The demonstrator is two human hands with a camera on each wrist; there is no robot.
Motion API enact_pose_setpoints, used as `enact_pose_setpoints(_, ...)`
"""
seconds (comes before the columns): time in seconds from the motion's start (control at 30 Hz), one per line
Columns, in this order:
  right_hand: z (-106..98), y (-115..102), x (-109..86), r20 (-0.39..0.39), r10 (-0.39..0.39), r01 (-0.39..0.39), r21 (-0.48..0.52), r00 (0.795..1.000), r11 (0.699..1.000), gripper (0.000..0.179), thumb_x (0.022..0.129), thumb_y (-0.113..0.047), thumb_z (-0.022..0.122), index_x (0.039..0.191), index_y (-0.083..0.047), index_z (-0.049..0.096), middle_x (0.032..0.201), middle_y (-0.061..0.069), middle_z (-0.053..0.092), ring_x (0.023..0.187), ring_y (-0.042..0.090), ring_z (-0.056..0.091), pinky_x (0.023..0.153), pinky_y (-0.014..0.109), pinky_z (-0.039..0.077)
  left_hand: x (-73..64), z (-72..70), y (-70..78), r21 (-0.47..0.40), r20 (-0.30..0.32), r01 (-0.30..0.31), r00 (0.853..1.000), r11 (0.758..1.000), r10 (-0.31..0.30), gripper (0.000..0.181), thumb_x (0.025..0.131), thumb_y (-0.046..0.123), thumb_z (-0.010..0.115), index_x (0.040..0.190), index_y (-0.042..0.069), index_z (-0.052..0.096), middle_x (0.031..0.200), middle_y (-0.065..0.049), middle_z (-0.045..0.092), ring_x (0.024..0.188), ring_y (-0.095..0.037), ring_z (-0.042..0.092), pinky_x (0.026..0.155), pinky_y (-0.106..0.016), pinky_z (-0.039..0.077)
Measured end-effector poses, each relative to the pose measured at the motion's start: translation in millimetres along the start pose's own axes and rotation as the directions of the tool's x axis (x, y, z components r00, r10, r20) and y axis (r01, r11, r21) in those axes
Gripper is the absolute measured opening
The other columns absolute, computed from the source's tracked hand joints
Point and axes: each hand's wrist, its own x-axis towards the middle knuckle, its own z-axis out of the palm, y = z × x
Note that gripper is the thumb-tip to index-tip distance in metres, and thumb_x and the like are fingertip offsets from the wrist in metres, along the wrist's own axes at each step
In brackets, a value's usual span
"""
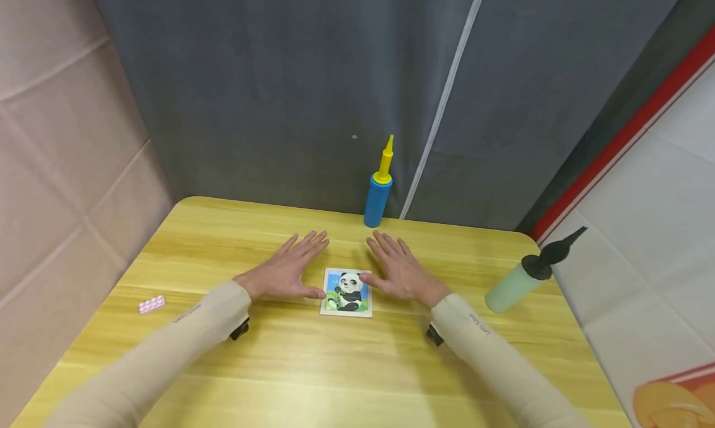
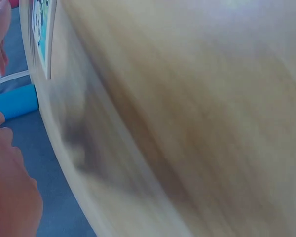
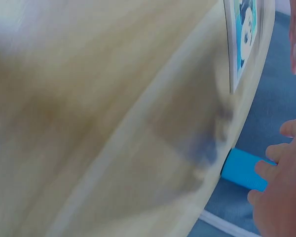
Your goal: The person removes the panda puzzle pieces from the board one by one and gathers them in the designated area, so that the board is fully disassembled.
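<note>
A small square panda picture puzzle (image 1: 349, 301) in a pale frame lies flat near the middle of the wooden table. My left hand (image 1: 287, 271) is spread just left of it, thumb pointing at its left edge. On the other side my right hand (image 1: 404, 271) has its fingers spread, and its thumb overlaps the puzzle's upper right edge in the head view. Both hands hold nothing; the wrist views show a gap and shadows beneath the left hand (image 2: 15, 182) and the right hand (image 3: 281, 187).
At the table's back edge stands a blue hand pump (image 1: 377, 201) with a yellow nozzle. A pale green pump (image 1: 514, 285) with a black top is at the right. Far left lies a small pink studded block (image 1: 152, 304). A grey curtain (image 1: 268, 105) hangs behind the table (image 1: 290, 378).
</note>
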Motion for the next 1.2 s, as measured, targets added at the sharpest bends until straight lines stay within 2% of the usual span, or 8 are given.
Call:
enact_pose_setpoints(0.1, 4, -5, 1.8, 0.012, -0.006, 0.006, 0.002, 1.0, 1.0, 0.093, 0.103, -0.07, 0.044, 0.172, -0.014, 0.021, 0.182, 0.012, 0.014, 0.169, 0.037, 0.015, 0.136, 0.064, 0.013, -1.5, 4.6, 1.7, -0.025, 0.024, 0.003, 1.0, 1.0, -0.002, 0.118, 0.088, 0.071, 0.073, 0.172, 0.009, 0.019, 0.182, -0.011, 0.01, 0.169, -0.036, 0.01, 0.136, -0.064, 0.005)
enact_pose_setpoints(0.27, 9, -13, 4.2, 0.019, -0.018, 0.018, 0.011, 1.0, 1.0, 0.09, 0.104, -0.07, 0.043, 0.172, -0.014, 0.022, 0.182, 0.012, 0.014, 0.169, 0.035, 0.016, 0.137, 0.063, 0.013, -2.9, 9.6, 4.6, -0.015, 0.085, 0.006, 0.996, 1.0, -0.004, 0.12, 0.088, 0.077, 0.069, 0.172, 0.008, 0.017, 0.182, -0.009, 0.008, 0.17, -0.032, 0.009, 0.137, -0.061, 0.005)
enact_pose_setpoints(0.47, 16, -21, 7.2, 0.023, -0.047, 0.046, 0.018, 0.999, 0.999, 0.089, 0.106, -0.07, 0.042, 0.172, -0.014, 0.022, 0.181, 0.013, 0.015, 0.168, 0.036, 0.018, 0.137, 0.062, 0.014, -5.1, 14.9, 7.6, -0.034, 0.151, 0.016, 0.988, 0.999, -0.011, 0.123, 0.087, 0.079, 0.068, 0.172, 0.005, 0.017, 0.181, -0.012, 0.011, 0.17, -0.034, 0.011, 0.137, -0.062, 0.007)
enact_pose_setpoints(0.7, 22, -33, 10.5, 0.047, -0.056, 0.054, 0.036, 0.997, 0.998, 0.09, 0.105, -0.072, 0.041, 0.172, -0.015, 0.023, 0.182, 0.01, 0.014, 0.168, 0.033, 0.019, 0.137, 0.06, 0.014, -7.4, 19.4, 9.0, -0.042, 0.206, 0.045, 0.978, 0.998, -0.036, 0.125, 0.085, 0.084, 0.066, 0.172, 0.008, 0.017, 0.182, -0.009, 0.011, 0.17, -0.032, 0.01, 0.138, -0.06, 0.007)
enact_pose_setpoints(1.0, 29, -43, 15.3, 0.061, -0.084, 0.082, 0.031, 0.995, 0.996, 0.09, 0.105, -0.073, 0.04, 0.172, -0.015, 0.025, 0.182, 0.011, 0.014, 0.168, 0.032, 0.019, 0.137, 0.06, 0.015, -5.4, 19.4, 7.6, -0.022, 0.216, 0.038, 0.976, 0.999, -0.032, 0.124, 0.086, 0.086, 0.063, 0.172, 0.008, 0.019, 0.182, -0.007, 0.01, 0.17, -0.031, 0.009, 0.137, -0.061, 0.007)
enact_pose_setpoints(1.2, 30, -47, 16.5, 0.054, -0.133, 0.13, 0.05, 0.99, 0.99, 0.076, 0.106, -0.066, 0.046, 0.166, -0.02, 0.041, 0.181, 0.014, 0.016, 0.168, 0.034, 0.02, 0.136, 0.062, 0.016, -3.6, 19.8, 7.4, -0.016, 0.206, 0.026, 0.978, 1.0, -0.022, 0.122, 0.087, 0.086, 0.062, 0.172, 0.01, 0.02, 0.182, -0.006, 0.01, 0.17, -0.03, 0.009, 0.137, -0.062, 0.007)
